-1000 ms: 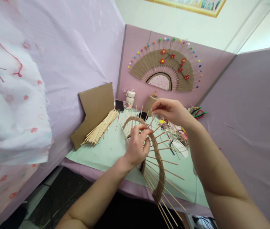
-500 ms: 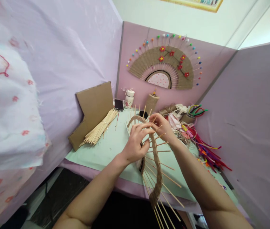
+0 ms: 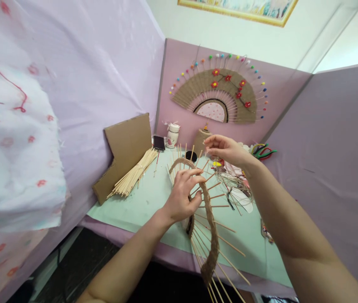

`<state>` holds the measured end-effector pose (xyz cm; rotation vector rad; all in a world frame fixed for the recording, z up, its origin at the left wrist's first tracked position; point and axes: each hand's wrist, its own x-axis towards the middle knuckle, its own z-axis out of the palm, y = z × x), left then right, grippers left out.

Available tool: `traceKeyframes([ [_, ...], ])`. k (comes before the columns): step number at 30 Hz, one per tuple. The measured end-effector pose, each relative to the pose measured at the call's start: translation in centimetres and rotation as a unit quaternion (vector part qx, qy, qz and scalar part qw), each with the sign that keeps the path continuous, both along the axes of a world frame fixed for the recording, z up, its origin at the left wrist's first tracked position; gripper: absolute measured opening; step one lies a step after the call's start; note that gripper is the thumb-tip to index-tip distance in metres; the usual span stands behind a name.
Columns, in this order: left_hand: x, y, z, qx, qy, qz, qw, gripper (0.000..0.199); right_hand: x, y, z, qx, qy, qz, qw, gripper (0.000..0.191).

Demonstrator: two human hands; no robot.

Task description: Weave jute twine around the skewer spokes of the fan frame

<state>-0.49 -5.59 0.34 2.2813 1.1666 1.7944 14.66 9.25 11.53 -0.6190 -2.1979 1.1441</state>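
Observation:
A half-woven fan [image 3: 212, 235] of thin wooden sticks with a brown twine band stands tilted over the table's front edge. My left hand [image 3: 183, 195] is closed on its band, thumb on the near side and fingers laid over the top. Above the fan's far sticks, my right hand [image 3: 221, 148] is raised with its fingertips pinched together. A thin pale strand, seemingly twine, shows at those fingertips, though it is faint. Bare stick ends fan out to the right and down toward my lap.
A bundle of sticks [image 3: 134, 172] leans by folded cardboard [image 3: 126, 147] at left. Behind stand a white jar [image 3: 172, 135] and a twine cone [image 3: 200, 141]. Tangled twine [image 3: 234, 181] and pipe cleaners [image 3: 264, 151] lie at right. A finished fan [image 3: 187, 90] hangs on the back panel.
My right hand has moved away from the fan's band, up and to the right. My left hand keeps its hold on the band. The view has tilted slightly upward.

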Motion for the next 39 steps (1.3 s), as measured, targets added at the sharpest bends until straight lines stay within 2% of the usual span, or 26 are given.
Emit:
traceKeyframes([
  [2,-0.1,0.0,0.0,-0.001,0.001,-0.002,1.000,0.035,-0.8,-0.2,0.3,0.091,0.029,-0.026,0.995,0.032],
  [5,-0.1,0.0,0.0,-0.004,0.004,-0.007,1.000,0.036,-2.1,-0.9,0.8,0.228,0.040,-0.056,0.971,0.026],
  [7,-0.1,0.0,0.0,-0.006,0.005,-0.011,1.000,0.037,-2.8,-1.2,1.2,0.279,0.018,-0.048,0.959,0.024],
  [10,0.0,-0.1,0.0,-0.006,0.001,-0.015,1.000,0.036,-4.0,-1.3,1.8,0.305,-0.021,-0.016,0.952,0.019],
  [12,0.0,-0.1,0.0,-0.005,-0.001,-0.017,1.000,0.036,-4.7,-0.9,2.0,0.293,-0.033,-0.002,0.956,0.017],
  [14,-0.1,-0.1,0.0,-0.008,-0.002,-0.016,1.000,0.037,-5.1,-0.1,1.8,0.245,-0.027,0.003,0.969,0.019],
  [17,-0.2,0.0,0.1,-0.014,0.001,-0.015,1.000,0.037,-5.1,1.5,1.2,0.088,-0.008,0.015,0.996,0.026],
  [20,-0.2,0.0,0.2,-0.019,0.009,-0.017,1.000,0.035,-4.6,2.9,0.1,-0.077,0.023,0.028,0.996,0.034],
  [23,-0.2,0.0,0.4,-0.023,0.012,-0.019,0.999,0.034,-4.3,3.5,-1.2,-0.146,0.055,0.024,0.987,0.038],
  [28,0.0,0.0,0.3,-0.030,0.010,-0.011,0.999,0.035,-4.5,2.8,-4.8,-0.152,0.082,-0.037,0.984,0.040],
  [33,-0.1,0.3,0.3,-0.050,-0.004,-0.007,0.999,0.035,-4.9,1.7,-8.5,-0.087,0.121,-0.116,0.982,0.036],
  [36,-0.4,0.6,0.4,-0.053,-0.019,-0.038,0.998,0.033,-5.4,1.0,-9.7,-0.033,0.163,-0.169,0.971,0.033],
  [39,-1.0,0.9,0.6,-0.044,-0.035,-0.075,0.996,0.028,-5.9,0.2,-10.3,-0.012,0.173,-0.190,0.966,0.032],
])
